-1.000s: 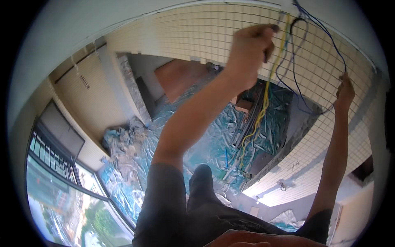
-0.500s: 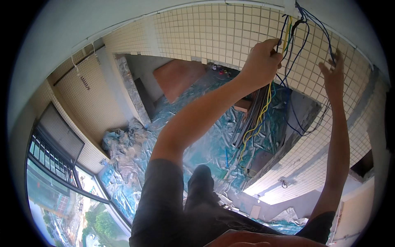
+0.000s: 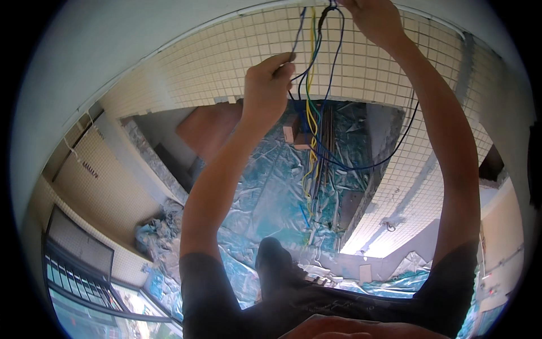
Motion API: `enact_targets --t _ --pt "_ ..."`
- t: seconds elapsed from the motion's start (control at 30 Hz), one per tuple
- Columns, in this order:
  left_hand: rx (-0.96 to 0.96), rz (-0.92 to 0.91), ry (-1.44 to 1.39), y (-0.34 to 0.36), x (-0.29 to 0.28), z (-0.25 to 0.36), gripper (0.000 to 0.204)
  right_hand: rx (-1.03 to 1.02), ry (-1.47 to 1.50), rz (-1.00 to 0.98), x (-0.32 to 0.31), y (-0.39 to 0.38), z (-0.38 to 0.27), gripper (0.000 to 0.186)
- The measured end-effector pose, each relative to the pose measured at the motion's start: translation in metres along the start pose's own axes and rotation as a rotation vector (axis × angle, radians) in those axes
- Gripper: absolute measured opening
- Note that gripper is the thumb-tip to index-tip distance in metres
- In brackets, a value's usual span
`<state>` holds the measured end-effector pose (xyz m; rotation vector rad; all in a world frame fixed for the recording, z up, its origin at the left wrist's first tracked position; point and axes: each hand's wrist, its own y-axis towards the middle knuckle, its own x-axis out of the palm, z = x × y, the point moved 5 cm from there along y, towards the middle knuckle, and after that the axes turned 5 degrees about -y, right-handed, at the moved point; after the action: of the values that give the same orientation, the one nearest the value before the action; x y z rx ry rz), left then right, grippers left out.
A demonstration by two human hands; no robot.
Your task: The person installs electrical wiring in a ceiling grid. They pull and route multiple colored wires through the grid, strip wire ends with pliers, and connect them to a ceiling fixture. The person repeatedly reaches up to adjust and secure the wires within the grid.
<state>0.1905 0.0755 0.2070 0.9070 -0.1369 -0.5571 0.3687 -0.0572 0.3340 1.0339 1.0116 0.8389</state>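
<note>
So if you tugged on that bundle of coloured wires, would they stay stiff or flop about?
Probably floppy: the blue wire sags in a loose loop below the left hand. The yellow wire hangs nearly straight, so it seems light and limp. They look smooth-coated and might slip through the right hand.

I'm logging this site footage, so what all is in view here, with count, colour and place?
Thin insulated wires: several, blue, yellow and dark, hanging in a bunch from the top centre down the wall.
Small square wall tiles: many, cream white, across the upper wall and right side.
Crinkled plastic sheeting: count unclear, teal blue, spread over the floor at centre.
Metal-framed window: one, dark frame, lower left.
Small box on the wall: one, pale, behind the wires.
Dark shoe: one, black, lower centre.
Left hand: one, gripping the wires at upper centre.
Right hand: one, raised at the top of the wires; its grip is cut off by the frame.
</note>
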Motion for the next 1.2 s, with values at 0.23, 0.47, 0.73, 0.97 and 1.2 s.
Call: enact_targets --t 0.23,0.47,0.73,0.97,1.2 --pt "0.149 0.092 0.153 0.014 0.007 0.009 0.024 -0.074 -0.262 -0.005 -0.012 0.0 0.007 0.025" --pt "0.208 0.146 0.095 0.017 0.02 0.013 0.021 -0.207 -0.208 0.162 -0.014 0.0 0.009 0.025" --pt "0.102 0.087 0.316 0.046 0.035 0.009 0.025 -0.094 -0.276 0.03 0.005 0.0 0.031 0.028" --pt "0.075 -0.044 0.064 0.051 0.042 -0.01 0.029 -0.211 -0.199 -0.069 0.006 -0.001 0.034 0.021" --pt "-0.083 -0.16 0.099 0.057 0.041 0.01 0.028 -0.09 -0.241 -0.203 -0.016 -0.007 0.017 0.03"
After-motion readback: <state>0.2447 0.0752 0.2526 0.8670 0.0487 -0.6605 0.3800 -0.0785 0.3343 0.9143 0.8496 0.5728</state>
